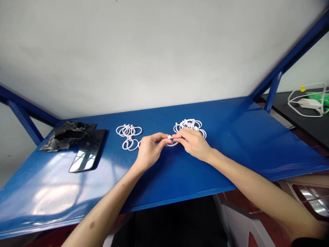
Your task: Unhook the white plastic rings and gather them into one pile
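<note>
both hands [171, 142] on white ring [171, 141]

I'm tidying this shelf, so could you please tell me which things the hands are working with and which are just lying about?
In use:
- ring, pinched between left hand and right hand
- ring pile behind the right hand
- smaller ring pile by the left hand

Lying about:
- phone
- black bag
- white cable on the far table

Bright, sharp; glare on blue table [244, 144].
</note>
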A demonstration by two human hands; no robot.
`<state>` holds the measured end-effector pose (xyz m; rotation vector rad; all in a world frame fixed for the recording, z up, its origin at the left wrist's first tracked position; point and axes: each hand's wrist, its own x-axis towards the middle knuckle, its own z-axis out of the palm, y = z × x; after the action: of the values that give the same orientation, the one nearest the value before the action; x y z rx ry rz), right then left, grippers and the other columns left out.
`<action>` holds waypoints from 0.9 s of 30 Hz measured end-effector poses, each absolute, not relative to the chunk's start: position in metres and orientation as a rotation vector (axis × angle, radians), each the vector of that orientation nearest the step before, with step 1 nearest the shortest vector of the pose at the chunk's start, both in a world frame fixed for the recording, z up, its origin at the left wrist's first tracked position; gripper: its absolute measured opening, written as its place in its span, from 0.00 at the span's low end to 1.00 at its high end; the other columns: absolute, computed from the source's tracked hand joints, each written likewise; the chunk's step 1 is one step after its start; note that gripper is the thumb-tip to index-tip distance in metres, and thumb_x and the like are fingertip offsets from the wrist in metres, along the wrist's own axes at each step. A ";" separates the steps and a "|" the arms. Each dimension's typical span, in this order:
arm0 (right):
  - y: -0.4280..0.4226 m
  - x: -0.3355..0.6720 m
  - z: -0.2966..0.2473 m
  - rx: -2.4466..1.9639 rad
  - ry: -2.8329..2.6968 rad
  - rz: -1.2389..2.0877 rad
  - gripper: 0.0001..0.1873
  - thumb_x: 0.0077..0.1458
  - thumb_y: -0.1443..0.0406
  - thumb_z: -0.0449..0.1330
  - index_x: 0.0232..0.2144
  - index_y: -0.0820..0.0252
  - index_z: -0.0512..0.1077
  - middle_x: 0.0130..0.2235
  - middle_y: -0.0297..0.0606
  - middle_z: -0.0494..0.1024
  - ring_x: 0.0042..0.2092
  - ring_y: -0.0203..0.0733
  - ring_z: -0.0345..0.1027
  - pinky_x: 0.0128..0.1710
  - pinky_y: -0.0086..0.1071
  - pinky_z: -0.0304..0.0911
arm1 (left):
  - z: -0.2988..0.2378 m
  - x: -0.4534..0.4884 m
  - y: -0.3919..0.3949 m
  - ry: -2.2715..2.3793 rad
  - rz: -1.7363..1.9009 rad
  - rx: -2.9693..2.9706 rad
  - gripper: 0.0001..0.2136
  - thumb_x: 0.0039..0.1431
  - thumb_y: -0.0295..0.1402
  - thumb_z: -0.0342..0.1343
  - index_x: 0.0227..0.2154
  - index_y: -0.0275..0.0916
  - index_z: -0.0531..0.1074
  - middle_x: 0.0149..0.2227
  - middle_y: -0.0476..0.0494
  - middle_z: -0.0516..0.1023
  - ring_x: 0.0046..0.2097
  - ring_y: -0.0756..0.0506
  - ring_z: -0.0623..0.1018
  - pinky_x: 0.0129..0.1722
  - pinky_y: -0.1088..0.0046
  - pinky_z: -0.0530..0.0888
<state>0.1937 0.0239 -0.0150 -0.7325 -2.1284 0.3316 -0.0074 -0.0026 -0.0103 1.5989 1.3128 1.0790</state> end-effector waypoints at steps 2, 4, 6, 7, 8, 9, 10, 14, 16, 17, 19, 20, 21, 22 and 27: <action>0.022 0.194 -0.015 -0.716 -2.172 0.281 0.11 0.69 0.65 0.55 0.33 0.57 0.73 0.31 0.37 0.78 0.34 0.40 0.71 0.35 0.35 0.69 | -0.010 -0.006 -0.004 1.356 1.090 1.630 0.09 0.59 0.40 0.62 0.31 0.42 0.82 0.32 0.47 0.85 0.34 0.45 0.83 0.37 0.71 0.77; 0.020 0.194 -0.015 -0.704 -2.220 0.250 0.13 0.70 0.65 0.53 0.32 0.57 0.73 0.31 0.38 0.78 0.34 0.41 0.70 0.35 0.35 0.68 | -0.010 -0.006 -0.006 1.390 1.096 1.685 0.09 0.60 0.39 0.61 0.31 0.42 0.82 0.32 0.48 0.85 0.33 0.45 0.82 0.36 0.71 0.76; 0.018 0.194 -0.016 -0.674 -2.260 0.234 0.14 0.70 0.67 0.52 0.33 0.57 0.74 0.32 0.38 0.79 0.35 0.41 0.70 0.36 0.36 0.69 | -0.011 -0.006 -0.006 1.415 1.094 1.773 0.08 0.61 0.37 0.60 0.32 0.43 0.82 0.32 0.49 0.85 0.33 0.45 0.82 0.36 0.71 0.75; 0.018 0.195 -0.018 -0.657 -2.279 0.224 0.14 0.70 0.68 0.51 0.34 0.57 0.74 0.32 0.38 0.79 0.35 0.41 0.71 0.37 0.36 0.69 | -0.012 -0.006 -0.006 1.424 1.090 1.822 0.08 0.62 0.36 0.59 0.32 0.43 0.82 0.32 0.49 0.85 0.33 0.45 0.82 0.36 0.71 0.75; 0.019 0.195 -0.019 -0.642 -2.297 0.210 0.14 0.70 0.69 0.50 0.35 0.58 0.74 0.33 0.38 0.80 0.35 0.41 0.70 0.36 0.36 0.69 | -0.012 -0.006 -0.006 1.425 1.083 1.865 0.08 0.62 0.34 0.59 0.31 0.43 0.82 0.32 0.50 0.85 0.33 0.46 0.82 0.36 0.72 0.74; 0.019 0.195 -0.020 -0.629 -2.311 0.194 0.14 0.70 0.70 0.50 0.36 0.58 0.75 0.33 0.38 0.80 0.35 0.41 0.70 0.36 0.36 0.69 | -0.012 -0.005 -0.006 1.418 1.072 1.902 0.07 0.62 0.32 0.58 0.32 0.44 0.82 0.32 0.51 0.85 0.32 0.46 0.82 0.35 0.72 0.74; 0.021 0.196 -0.020 -0.619 -2.315 0.176 0.14 0.70 0.71 0.50 0.37 0.58 0.75 0.34 0.38 0.80 0.35 0.42 0.71 0.36 0.36 0.69 | -0.012 -0.005 -0.006 1.404 1.064 1.933 0.07 0.62 0.31 0.58 0.32 0.43 0.82 0.32 0.51 0.85 0.32 0.47 0.81 0.35 0.73 0.74; 0.030 0.202 -0.008 -0.631 -2.243 0.103 0.10 0.69 0.68 0.54 0.40 0.57 0.76 0.37 0.39 0.82 0.39 0.43 0.73 0.40 0.38 0.70 | -0.006 -0.002 -0.005 1.333 1.105 2.129 0.07 0.65 0.35 0.58 0.38 0.42 0.80 0.36 0.47 0.84 0.37 0.46 0.80 0.37 0.72 0.75; 0.035 0.210 0.004 -0.705 -2.176 0.045 0.09 0.69 0.67 0.55 0.40 0.57 0.76 0.38 0.39 0.82 0.41 0.43 0.74 0.43 0.38 0.70 | -0.002 -0.007 -0.002 1.350 1.087 2.318 0.09 0.67 0.36 0.56 0.43 0.41 0.79 0.40 0.44 0.84 0.42 0.43 0.78 0.43 0.67 0.75; 0.038 0.217 0.010 -0.770 -2.140 0.009 0.09 0.69 0.67 0.55 0.39 0.57 0.76 0.39 0.40 0.82 0.42 0.43 0.74 0.44 0.38 0.70 | 0.000 -0.013 0.001 1.386 1.042 2.417 0.10 0.68 0.35 0.54 0.46 0.41 0.79 0.41 0.43 0.83 0.44 0.42 0.77 0.46 0.64 0.75; 0.044 0.232 0.019 -0.949 -2.084 -0.041 0.09 0.68 0.66 0.56 0.39 0.57 0.77 0.40 0.41 0.80 0.43 0.44 0.73 0.44 0.38 0.69 | 0.002 -0.028 0.007 1.527 0.897 2.568 0.13 0.67 0.29 0.50 0.46 0.39 0.79 0.42 0.40 0.83 0.45 0.39 0.75 0.49 0.58 0.74; 0.048 0.241 0.022 -1.068 -2.076 -0.054 0.09 0.68 0.66 0.56 0.38 0.57 0.77 0.40 0.41 0.79 0.43 0.44 0.73 0.43 0.39 0.69 | 0.002 -0.036 0.009 1.627 0.809 2.612 0.15 0.65 0.26 0.49 0.46 0.38 0.79 0.43 0.39 0.83 0.46 0.37 0.74 0.49 0.56 0.74; 0.051 0.249 0.024 -1.201 -2.099 -0.047 0.08 0.67 0.67 0.57 0.37 0.57 0.77 0.40 0.41 0.79 0.43 0.45 0.73 0.42 0.39 0.68 | 0.003 -0.045 0.012 1.732 0.699 2.632 0.16 0.61 0.23 0.48 0.46 0.37 0.79 0.44 0.37 0.82 0.48 0.35 0.73 0.50 0.54 0.73; 0.055 0.257 0.025 -1.331 -2.139 -0.018 0.08 0.65 0.67 0.58 0.37 0.56 0.78 0.39 0.40 0.79 0.42 0.46 0.73 0.40 0.39 0.67 | 0.003 -0.053 0.014 1.797 0.573 2.643 0.17 0.59 0.23 0.49 0.46 0.36 0.79 0.45 0.36 0.81 0.49 0.34 0.72 0.51 0.52 0.73; 0.064 0.275 0.023 -1.714 -2.229 0.196 0.08 0.62 0.70 0.59 0.36 0.56 0.78 0.41 0.37 0.81 0.40 0.45 0.74 0.35 0.36 0.63 | 0.002 -0.071 0.015 1.844 0.185 2.613 0.16 0.56 0.26 0.52 0.45 0.38 0.78 0.46 0.37 0.80 0.51 0.33 0.72 0.54 0.52 0.70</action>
<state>0.2751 0.0639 0.0227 -1.7142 -2.2295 0.1958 -0.0709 0.0152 0.0015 2.6132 1.8438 0.1848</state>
